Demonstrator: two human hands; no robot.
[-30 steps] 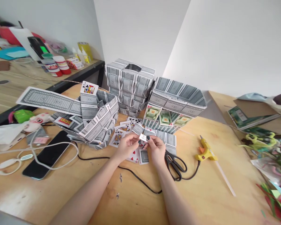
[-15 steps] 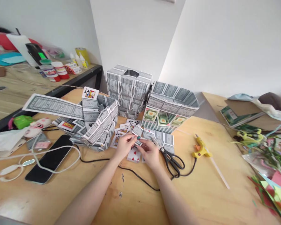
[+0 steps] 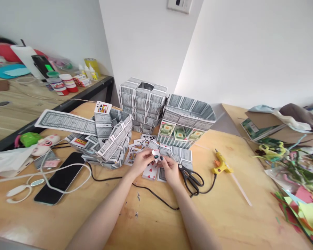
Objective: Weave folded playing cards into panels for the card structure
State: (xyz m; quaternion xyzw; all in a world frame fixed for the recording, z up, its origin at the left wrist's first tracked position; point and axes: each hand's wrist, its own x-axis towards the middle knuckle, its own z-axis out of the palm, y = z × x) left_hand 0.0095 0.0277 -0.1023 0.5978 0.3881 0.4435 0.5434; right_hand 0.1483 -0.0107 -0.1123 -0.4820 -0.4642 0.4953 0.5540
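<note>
Between my left hand [image 3: 142,161] and my right hand [image 3: 170,168] is a small white card piece with red marks [image 3: 155,152], pinched by the fingers of both. Just below them a hearts card [image 3: 149,172] lies on the wooden table [image 3: 146,225]. Face cards [image 3: 131,156] are spread left of my fingers, and grey-backed cards [image 3: 184,156] lie to the right. Black scissors [image 3: 191,178] rest beside my right hand. Behind stand a tall block of folded cards [image 3: 143,100] and an open card box [image 3: 187,119]. A looser card structure [image 3: 112,139] sits at the left.
A yellow glue gun [image 3: 221,165] lies at the right, its black cable [image 3: 156,196] running under my forearms. On the left are a phone [image 3: 59,178] and a white cable [image 3: 90,173]. Paper scraps and pipe cleaners [image 3: 299,205] crowd the right edge.
The card piece between my fingers has been turned and raised, now showing its white side with red marks. The view has shifted slightly upward.
</note>
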